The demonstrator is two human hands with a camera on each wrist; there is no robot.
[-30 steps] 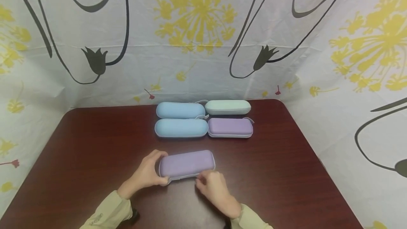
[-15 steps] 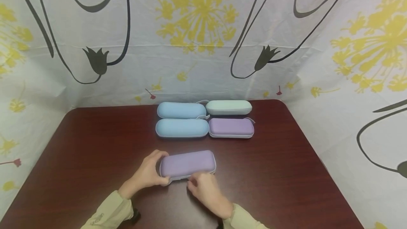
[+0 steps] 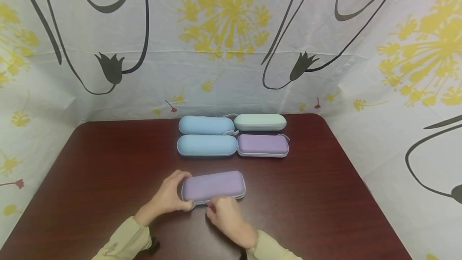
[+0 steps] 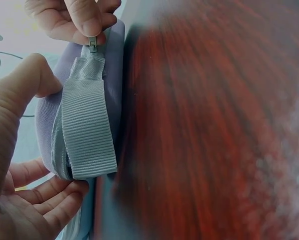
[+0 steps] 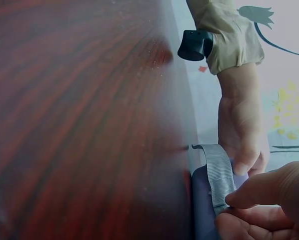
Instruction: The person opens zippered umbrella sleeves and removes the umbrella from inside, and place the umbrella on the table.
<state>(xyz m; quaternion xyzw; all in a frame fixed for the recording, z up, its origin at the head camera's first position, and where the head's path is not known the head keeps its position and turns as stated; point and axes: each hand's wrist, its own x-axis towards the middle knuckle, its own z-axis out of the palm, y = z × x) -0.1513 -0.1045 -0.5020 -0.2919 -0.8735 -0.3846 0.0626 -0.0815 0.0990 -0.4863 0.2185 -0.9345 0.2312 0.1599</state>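
Note:
A purple zippered case (image 3: 213, 187) lies slightly slanted on the table in front of me. My left hand (image 3: 167, 196) grips its left end, thumb on the near side and fingers round the far side. At the near edge my right hand (image 3: 228, 216) pinches the metal zipper pull (image 4: 93, 44) between thumb and fingers. A grey ribbed fabric loop (image 4: 89, 125) hangs at the left end of the case, beside my left thumb. In the right wrist view the same loop (image 5: 217, 167) stands out between both hands.
Behind the held case sit two light blue cases (image 3: 206, 145), a mint green case (image 3: 260, 122) and another purple case (image 3: 262, 144), grouped in two rows. They rest near the back of the dark red-brown table (image 3: 119, 159). Patterned cloth (image 3: 231, 79) hangs behind and at the sides.
My right hand has slid left along the near edge of the purple case, from near its right end towards my left thumb. The left hand keeps its grip, and the case stays in place.

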